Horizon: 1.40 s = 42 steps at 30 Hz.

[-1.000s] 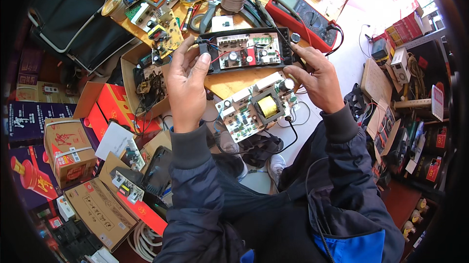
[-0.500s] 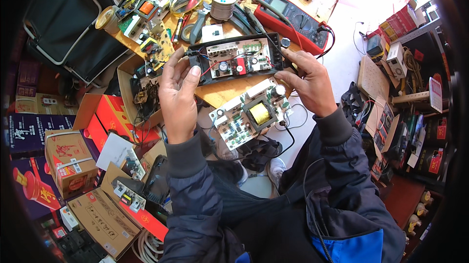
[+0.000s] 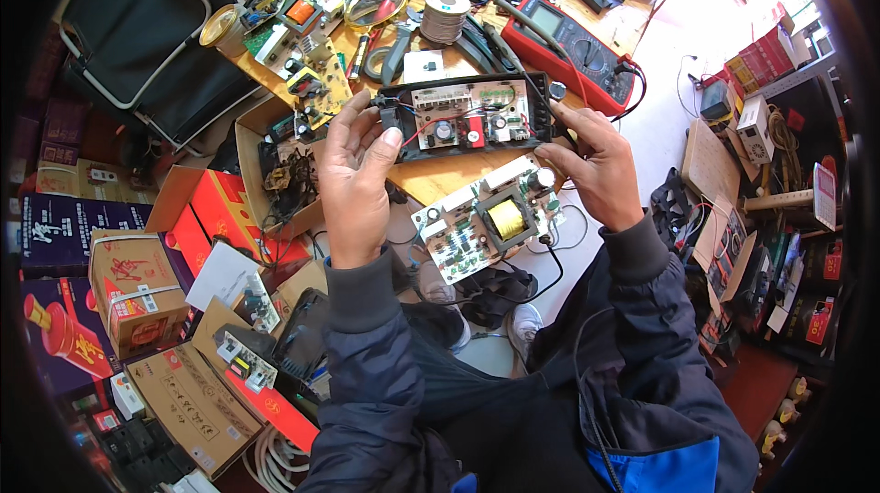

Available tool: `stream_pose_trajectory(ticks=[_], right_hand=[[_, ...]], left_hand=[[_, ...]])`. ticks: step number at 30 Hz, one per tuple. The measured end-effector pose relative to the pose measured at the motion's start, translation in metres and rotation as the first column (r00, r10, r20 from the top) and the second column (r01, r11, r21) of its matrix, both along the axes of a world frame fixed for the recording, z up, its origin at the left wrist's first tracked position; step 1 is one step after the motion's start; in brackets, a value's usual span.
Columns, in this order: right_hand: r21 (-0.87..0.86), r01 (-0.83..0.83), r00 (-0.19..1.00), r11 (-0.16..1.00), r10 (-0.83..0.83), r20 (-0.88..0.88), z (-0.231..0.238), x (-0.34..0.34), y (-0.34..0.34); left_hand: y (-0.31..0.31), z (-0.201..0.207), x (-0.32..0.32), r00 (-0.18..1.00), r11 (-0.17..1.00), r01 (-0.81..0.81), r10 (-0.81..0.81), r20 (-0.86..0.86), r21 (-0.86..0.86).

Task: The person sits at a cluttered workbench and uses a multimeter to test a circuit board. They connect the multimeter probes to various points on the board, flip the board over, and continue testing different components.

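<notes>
A black plastic case [image 3: 403,153] with a circuit board [image 3: 458,115] inside lies at the near edge of the workbench. My left hand [image 3: 362,183] grips its left end, thumb at the near corner and fingers curled behind a black connector with wires. At the right end, my right hand [image 3: 598,163] pinches the case between thumb and fingers. Thin red and dark wires cross the board inside. Just below the case, a larger circuit board [image 3: 449,229] with a yellow-wound transformer [image 3: 507,218] sits tilted above my lap, a black cable running from it. What supports it is hidden.
Behind the case stand a solder spool [image 3: 445,16], pliers [image 3: 396,55] and a red multimeter [image 3: 570,49] with probe leads. Loose circuit boards [image 3: 316,71] crowd the bench's left. Cardboard boxes [image 3: 137,291] fill the floor at left; cluttered shelving [image 3: 788,209] stands at right.
The view has shifted a little, so bench, case and hands all appear slightly farther right and lower. Both hands keep their hold on the case.
</notes>
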State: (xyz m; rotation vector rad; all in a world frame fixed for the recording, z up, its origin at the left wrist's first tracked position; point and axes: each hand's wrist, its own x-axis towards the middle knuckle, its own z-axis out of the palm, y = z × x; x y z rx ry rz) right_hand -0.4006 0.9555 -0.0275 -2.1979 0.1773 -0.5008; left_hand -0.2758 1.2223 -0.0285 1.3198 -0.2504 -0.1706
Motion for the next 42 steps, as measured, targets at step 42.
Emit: stream_pose_trajectory(ticks=[42], right_hand=[[-0.245,-0.090,0.996,0.965,0.087,-0.021,0.016,0.006,-0.003]], left_hand=[[0.007,0.007,-0.004,0.992,0.956,-0.125,0.114,0.058,0.265]])
